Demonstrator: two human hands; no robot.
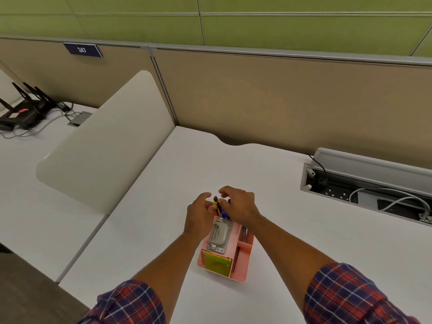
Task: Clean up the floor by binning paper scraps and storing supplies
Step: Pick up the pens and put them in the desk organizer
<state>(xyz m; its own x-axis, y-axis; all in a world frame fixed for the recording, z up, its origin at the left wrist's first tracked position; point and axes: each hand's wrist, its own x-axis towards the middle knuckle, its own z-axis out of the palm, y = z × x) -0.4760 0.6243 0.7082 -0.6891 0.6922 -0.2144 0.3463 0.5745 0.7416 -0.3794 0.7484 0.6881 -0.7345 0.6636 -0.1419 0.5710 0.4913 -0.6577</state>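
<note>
Head view: the pink organizer (pixel 239 275), holding a grey stapler (pixel 219 235) and yellow sticky notes (pixel 217 265), stands on the white desk (pixel 292 218) at 6 o'clock of centre, with the left hand (pixel 198 213) at its 11 o'clock pinching upright pens (pixel 217 203) and the right hand (pixel 238 204) at 12 o'clock curled over them, grip indeterminable.

White desk (pixel 163 174), beige partitions (pixel 280 94), green wall (pixel 257 26)
</note>
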